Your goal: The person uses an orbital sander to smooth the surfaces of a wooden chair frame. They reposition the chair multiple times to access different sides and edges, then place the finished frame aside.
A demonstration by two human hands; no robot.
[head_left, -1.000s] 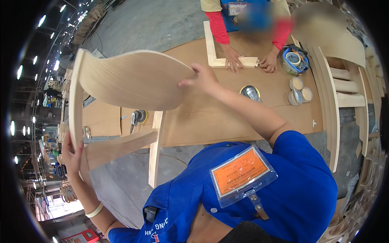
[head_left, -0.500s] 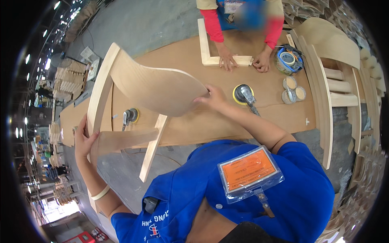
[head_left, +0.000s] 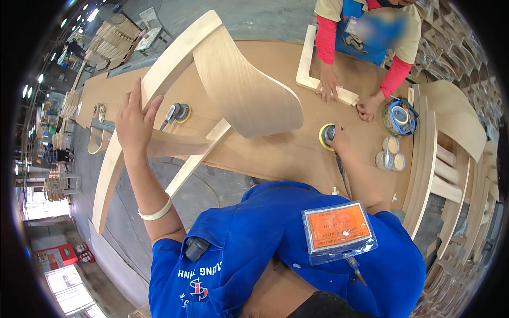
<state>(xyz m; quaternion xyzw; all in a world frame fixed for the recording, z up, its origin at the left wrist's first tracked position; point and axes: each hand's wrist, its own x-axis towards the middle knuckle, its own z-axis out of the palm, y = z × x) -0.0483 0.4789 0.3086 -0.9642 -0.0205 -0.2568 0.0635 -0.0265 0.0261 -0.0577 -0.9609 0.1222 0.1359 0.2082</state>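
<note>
A pale wooden chair frame [head_left: 180, 58] with a broad curved backrest panel [head_left: 249, 90] stands tilted at the left, partly over the table. My left hand [head_left: 135, 119] is closed around its long post, thumb on the near face. A crossrail [head_left: 175, 144] and a second slim post [head_left: 199, 157] show beneath the panel. To the right, my right hand [head_left: 343, 142] grips a round orbital sander [head_left: 327, 136] with a yellow-rimmed pad. That sander sits on the brown-covered table [head_left: 270, 161]; the fingers' far side is hidden.
Another sander [head_left: 179, 112] lies behind the frame. Across the table a co-worker's hands [head_left: 330, 87] handle an L-shaped wooden piece [head_left: 307, 79]. A tub with tape [head_left: 400, 116], small round containers [head_left: 391, 153] and stacked chair frames [head_left: 424, 159] stand at the right.
My right hand has left the backrest panel and taken hold of the sander. My left hand has slid or shifted higher with the post, and the view has turned.
</note>
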